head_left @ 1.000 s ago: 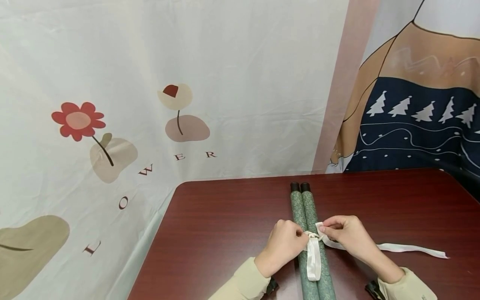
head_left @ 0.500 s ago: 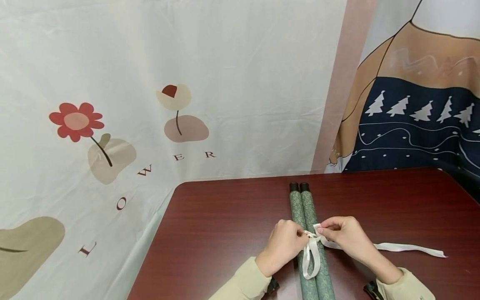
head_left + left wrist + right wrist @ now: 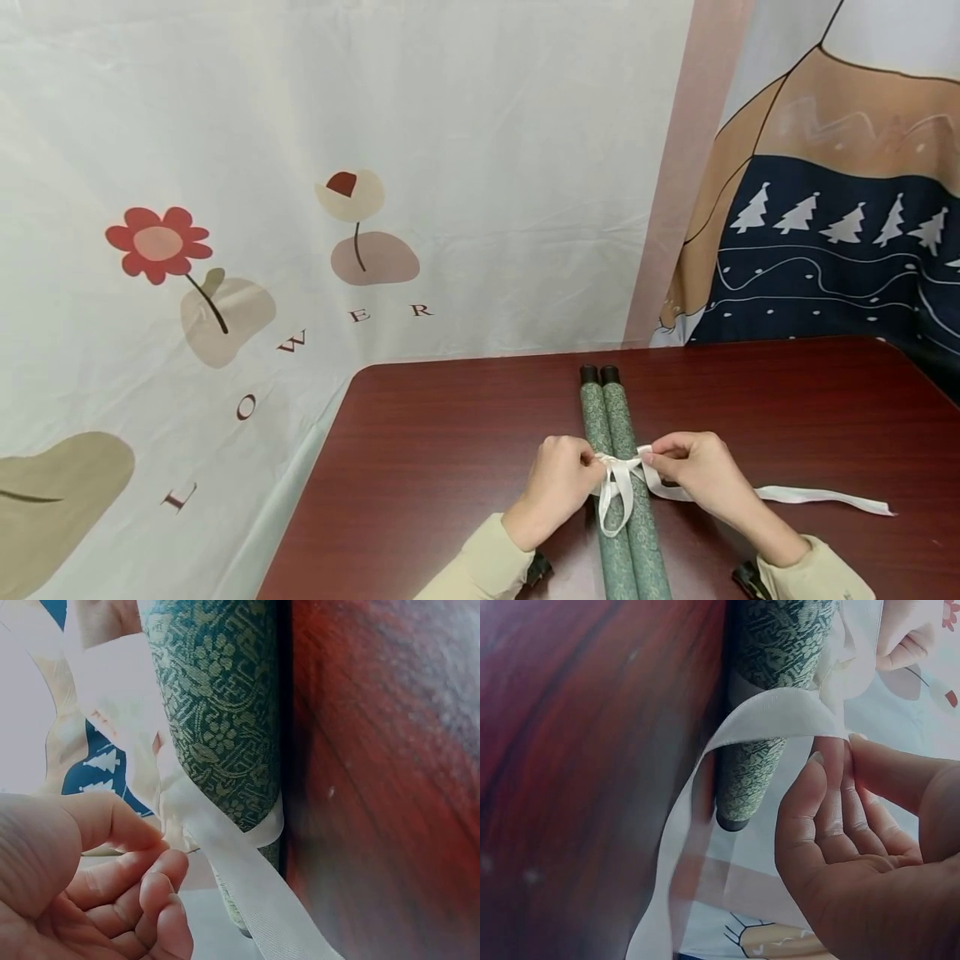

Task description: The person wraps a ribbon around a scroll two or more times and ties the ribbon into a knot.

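Two parallel rolls (image 3: 645, 533) in green patterned fabric, with black end knobs, lie side by side like a rolled-up scroll. White ribbon (image 3: 627, 498) wraps around them and crosses on top, with a loop hanging toward the near side. On the left of the rolls, my left hand (image 3: 557, 482) pinches the ribbon between thumb and index finger. My right hand (image 3: 701, 473) pinches another part of it just to the right. In the right wrist view, the ribbon (image 3: 780, 714) arches from those fingertips down to the table. The left wrist view shows a strip of ribbon (image 3: 251, 870) slanting across one roll.
The ribbon's loose tail (image 3: 821, 496) stretches rightward over the dark red wooden table (image 3: 450, 450), passing beneath my right wrist. Behind the table's far edge hangs a pale printed curtain (image 3: 510, 167) with flowers and letters. Dark wrist straps show at both cream sleeves (image 3: 483, 558).
My left hand has shifted left, drawing the ribbon wider between the two hands. The hanging loop has turned, moved left and risen slightly. The right hand stays nearly in place.
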`<state>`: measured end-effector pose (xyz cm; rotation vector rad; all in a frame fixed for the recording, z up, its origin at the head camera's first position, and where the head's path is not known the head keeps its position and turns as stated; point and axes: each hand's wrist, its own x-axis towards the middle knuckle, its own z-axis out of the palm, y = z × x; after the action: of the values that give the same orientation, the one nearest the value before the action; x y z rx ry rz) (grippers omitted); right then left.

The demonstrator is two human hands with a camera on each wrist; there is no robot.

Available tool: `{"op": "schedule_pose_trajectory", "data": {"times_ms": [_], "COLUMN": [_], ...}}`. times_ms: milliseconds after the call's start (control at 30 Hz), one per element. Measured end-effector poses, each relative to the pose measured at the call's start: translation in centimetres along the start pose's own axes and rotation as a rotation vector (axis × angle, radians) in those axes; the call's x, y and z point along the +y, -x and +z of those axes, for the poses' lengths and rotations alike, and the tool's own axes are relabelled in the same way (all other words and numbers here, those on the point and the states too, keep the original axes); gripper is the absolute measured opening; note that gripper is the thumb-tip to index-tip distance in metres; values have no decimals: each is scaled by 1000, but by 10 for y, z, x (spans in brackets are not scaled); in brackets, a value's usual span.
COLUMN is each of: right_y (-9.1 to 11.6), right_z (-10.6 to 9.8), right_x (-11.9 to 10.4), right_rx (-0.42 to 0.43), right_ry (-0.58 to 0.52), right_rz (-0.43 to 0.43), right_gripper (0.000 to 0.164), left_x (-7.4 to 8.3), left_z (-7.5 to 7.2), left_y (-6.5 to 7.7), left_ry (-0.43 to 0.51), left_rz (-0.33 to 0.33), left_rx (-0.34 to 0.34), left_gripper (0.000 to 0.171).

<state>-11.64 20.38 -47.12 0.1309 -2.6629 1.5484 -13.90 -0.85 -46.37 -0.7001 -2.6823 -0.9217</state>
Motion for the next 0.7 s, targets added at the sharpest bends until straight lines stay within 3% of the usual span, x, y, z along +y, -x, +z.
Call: {"op": "schedule_pose_trajectory", "data": {"times_ms": [167,367,700], "right_y": [0,-2,-6], "right_z": [3,11,21], "right_x": [-4,-12,-19], "right_rx": [22,40,15], "right_ry": [-21,-8,89], "right_rz": [-15,-69,-155], "right_gripper": [11,8,9], "left_x": [3,4,6], "left_z": [-1,-1,1], "left_y": [-1,-2,-2], "left_ry": [59,89,166], "left_rz": [-9,46,102], "left_rx": [19,74,110], "left_gripper": [17,15,11]}}
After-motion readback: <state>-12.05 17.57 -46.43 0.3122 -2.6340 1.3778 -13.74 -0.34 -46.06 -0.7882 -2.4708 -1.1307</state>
